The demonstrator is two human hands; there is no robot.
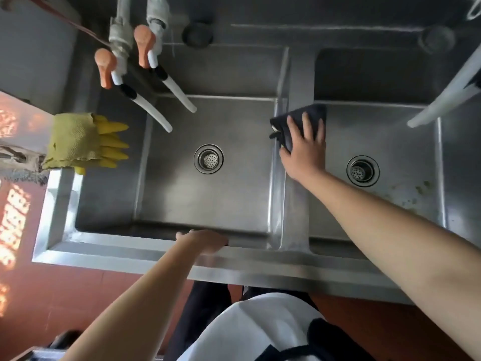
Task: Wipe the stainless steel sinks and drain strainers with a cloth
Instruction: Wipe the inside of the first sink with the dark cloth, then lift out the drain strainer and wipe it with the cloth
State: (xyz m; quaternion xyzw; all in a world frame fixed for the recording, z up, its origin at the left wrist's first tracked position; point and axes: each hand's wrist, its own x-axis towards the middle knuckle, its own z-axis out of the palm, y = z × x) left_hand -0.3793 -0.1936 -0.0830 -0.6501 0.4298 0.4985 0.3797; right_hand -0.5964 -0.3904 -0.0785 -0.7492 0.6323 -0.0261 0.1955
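Note:
Two stainless steel sink basins lie side by side, the left sink (pixel 182 204) and the right sink (pixel 406 142). A round drain strainer (pixel 208 159) sits in the left basin's floor and another strainer (pixel 362 171) in the right one. My right hand (pixel 304 147) presses a dark cloth (pixel 294 121) with spread fingers against the divider (pixel 291 204) between the basins, on the right basin's side. My left hand (pixel 205 241) rests on the front rim (pixel 130 246) of the left sink, fingers curled over its inner edge.
Two taps with orange handles (pixel 141 45) and white spouts (pixel 179 92) hang over the left basin. Yellow rubber gloves and a yellow-green rag (pixel 78 139) hang on the left edge. A white spout (pixel 442 100) reaches over the right basin. Brownish stains (pixel 416 191) mark the right basin's floor.

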